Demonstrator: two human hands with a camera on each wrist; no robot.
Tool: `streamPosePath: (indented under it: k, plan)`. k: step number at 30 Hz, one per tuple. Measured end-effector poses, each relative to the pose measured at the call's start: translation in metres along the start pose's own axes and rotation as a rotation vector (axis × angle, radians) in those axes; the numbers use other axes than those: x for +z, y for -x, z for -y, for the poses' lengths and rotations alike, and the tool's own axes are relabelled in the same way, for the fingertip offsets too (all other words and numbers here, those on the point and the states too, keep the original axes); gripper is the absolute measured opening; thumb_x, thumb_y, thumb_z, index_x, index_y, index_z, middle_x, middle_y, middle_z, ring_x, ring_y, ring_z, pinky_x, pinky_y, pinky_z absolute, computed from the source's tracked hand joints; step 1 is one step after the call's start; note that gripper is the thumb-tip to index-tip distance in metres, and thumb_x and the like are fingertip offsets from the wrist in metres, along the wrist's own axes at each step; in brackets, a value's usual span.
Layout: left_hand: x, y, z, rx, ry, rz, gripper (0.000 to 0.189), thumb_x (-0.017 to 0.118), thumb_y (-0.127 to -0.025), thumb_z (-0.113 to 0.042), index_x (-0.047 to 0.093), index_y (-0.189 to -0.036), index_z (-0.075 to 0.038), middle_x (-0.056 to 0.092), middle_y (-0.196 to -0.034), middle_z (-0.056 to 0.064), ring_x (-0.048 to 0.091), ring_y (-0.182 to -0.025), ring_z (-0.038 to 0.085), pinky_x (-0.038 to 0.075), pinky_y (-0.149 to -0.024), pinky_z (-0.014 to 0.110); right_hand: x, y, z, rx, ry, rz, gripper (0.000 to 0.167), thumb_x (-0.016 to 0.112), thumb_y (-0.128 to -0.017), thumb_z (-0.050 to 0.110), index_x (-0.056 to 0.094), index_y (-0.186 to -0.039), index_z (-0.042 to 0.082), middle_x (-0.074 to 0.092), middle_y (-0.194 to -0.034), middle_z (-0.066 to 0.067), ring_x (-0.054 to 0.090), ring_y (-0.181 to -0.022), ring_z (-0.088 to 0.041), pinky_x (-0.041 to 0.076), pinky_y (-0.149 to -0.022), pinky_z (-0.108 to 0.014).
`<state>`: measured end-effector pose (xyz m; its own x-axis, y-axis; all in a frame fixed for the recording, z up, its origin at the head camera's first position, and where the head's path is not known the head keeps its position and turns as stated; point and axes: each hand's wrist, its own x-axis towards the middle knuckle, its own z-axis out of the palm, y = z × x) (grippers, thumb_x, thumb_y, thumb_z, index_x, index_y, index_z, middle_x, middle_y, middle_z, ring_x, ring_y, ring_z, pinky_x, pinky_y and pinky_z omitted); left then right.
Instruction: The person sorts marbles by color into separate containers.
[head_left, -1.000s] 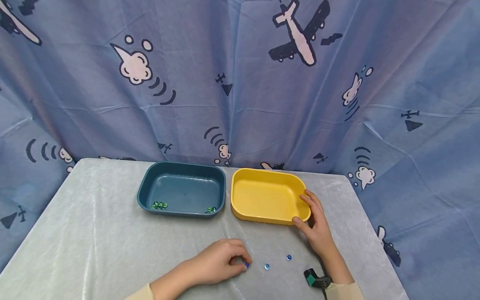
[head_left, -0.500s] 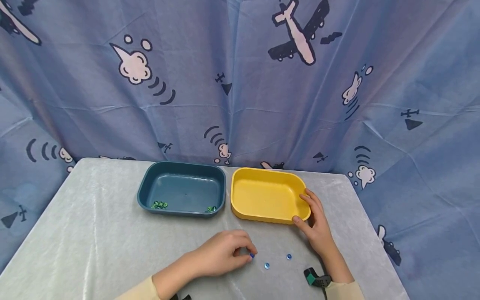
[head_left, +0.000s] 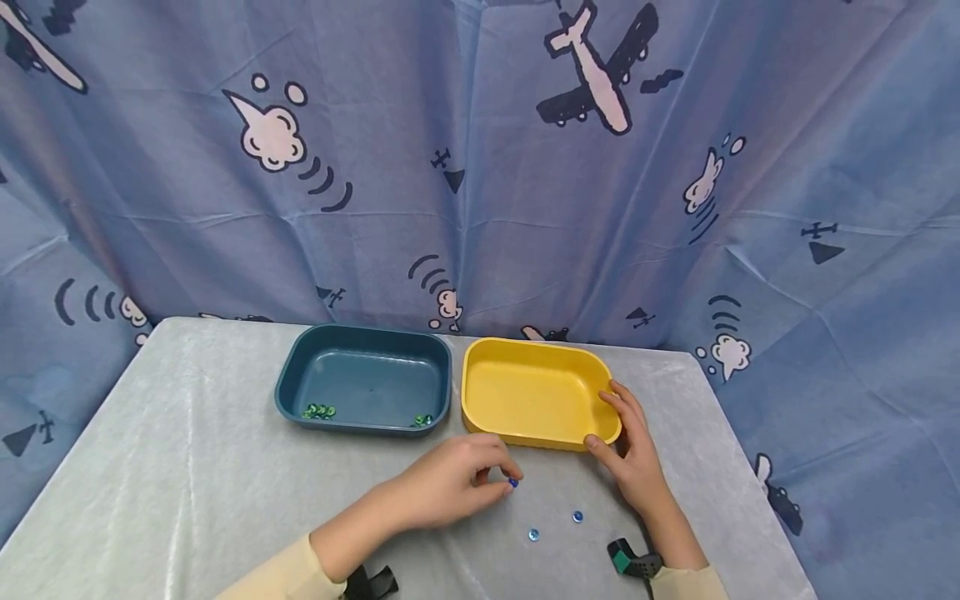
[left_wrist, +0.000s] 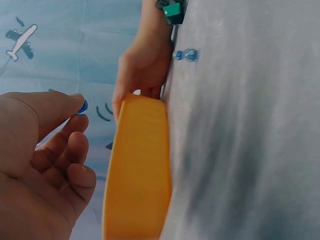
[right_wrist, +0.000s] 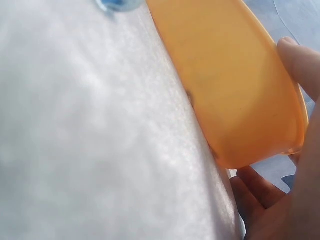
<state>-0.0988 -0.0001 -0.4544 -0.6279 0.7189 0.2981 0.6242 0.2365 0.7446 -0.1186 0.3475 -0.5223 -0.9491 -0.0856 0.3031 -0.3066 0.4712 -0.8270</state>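
Observation:
My left hand (head_left: 450, 485) pinches a small shiny blue bead (left_wrist: 83, 107) between thumb and index finger, in front of the near wall of a yellow tray (head_left: 532, 400). The other fingers curl loosely below in the left wrist view. At the tray's right end, my right hand (head_left: 636, 460) grips the near corner, thumb at the front rim and fingers round the right side. Inside, the tray shows only its bare floor. Two loose beads, a light blue one (head_left: 533, 535) and a darker blue one (head_left: 577, 517), lie on the cloth nearer to me.
A teal tray (head_left: 367, 375) stands left of the yellow one, with green beads (head_left: 318, 412) in its near left corner and a few more near its right. Pale cloth covers the table (head_left: 187, 467). Behind hangs a blue curtain (head_left: 375, 167) with airplane prints.
My left hand has moved away from me and slightly right, carrying the pinched bead off its spot near the loose beads toward the yellow tray. My right hand has stayed on the tray.

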Motion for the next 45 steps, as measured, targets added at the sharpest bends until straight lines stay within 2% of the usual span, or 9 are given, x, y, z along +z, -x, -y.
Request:
streamPosePath:
  k: [3, 8, 17, 25, 32, 45]
  plan:
    - [-0.004, -0.005, 0.0, 0.015, -0.009, -0.014, 0.014, 0.079, -0.102, -0.011, 0.082, -0.115, -0.016, 0.071, -0.106, -0.007, 0.056, -0.08, 0.003, 0.05, -0.073, 0.015, 0.0, 0.0, 0.0, 0.002, -0.001, 0.001, 0.065, 0.078, -0.098, 0.005, 0.054, -0.158, 0.01, 0.024, -0.179, -0.005, 0.032, -0.158, -0.015, 0.033, -0.117, -0.01]
    - [-0.011, -0.013, 0.0, -0.001, -0.03, -0.027, 0.013, 0.079, -0.103, -0.013, 0.082, -0.115, -0.016, 0.072, -0.107, -0.005, 0.057, -0.082, 0.004, 0.051, -0.073, 0.017, 0.0, 0.001, 0.0, -0.004, -0.013, 0.007, 0.065, 0.078, -0.098, 0.004, 0.054, -0.158, 0.009, 0.024, -0.179, -0.006, 0.032, -0.158, -0.021, 0.033, -0.117, -0.01]
    - [-0.021, -0.024, 0.003, -0.011, -0.052, -0.054, 0.012, 0.077, -0.104, -0.013, 0.081, -0.115, -0.014, 0.073, -0.107, -0.005, 0.058, -0.085, 0.009, 0.051, -0.074, 0.021, 0.001, 0.0, 0.0, -0.013, -0.027, 0.002, 0.065, 0.078, -0.097, 0.002, 0.054, -0.158, 0.01, 0.024, -0.179, -0.005, 0.033, -0.156, -0.008, 0.035, -0.117, -0.011]
    - [-0.024, -0.039, 0.01, -0.025, -0.089, -0.092, 0.014, 0.077, -0.103, -0.012, 0.082, -0.116, -0.015, 0.074, -0.107, -0.006, 0.058, -0.083, 0.007, 0.052, -0.074, 0.021, 0.0, 0.0, -0.004, -0.009, -0.009, 0.006, 0.064, 0.077, -0.099, 0.005, 0.052, -0.159, 0.008, 0.023, -0.179, -0.005, 0.032, -0.157, -0.01, 0.034, -0.118, -0.011]
    - [-0.027, -0.051, 0.017, -0.047, -0.066, -0.1, 0.015, 0.077, -0.103, -0.01, 0.081, -0.117, -0.008, 0.075, -0.107, -0.002, 0.061, -0.089, 0.014, 0.054, -0.076, 0.024, -0.001, 0.001, -0.005, -0.003, -0.003, 0.008, 0.065, 0.077, -0.099, 0.006, 0.053, -0.159, 0.011, 0.024, -0.179, -0.003, 0.032, -0.156, -0.009, 0.033, -0.117, -0.011]
    - [-0.03, -0.067, 0.031, -0.073, -0.098, -0.18, 0.014, 0.077, -0.104, -0.014, 0.082, -0.117, -0.012, 0.073, -0.105, -0.003, 0.06, -0.084, 0.013, 0.054, -0.072, 0.025, 0.0, 0.001, 0.0, -0.007, -0.014, 0.004, 0.065, 0.078, -0.098, 0.003, 0.053, -0.158, 0.007, 0.024, -0.179, -0.006, 0.029, -0.16, -0.031, 0.033, -0.118, -0.012]
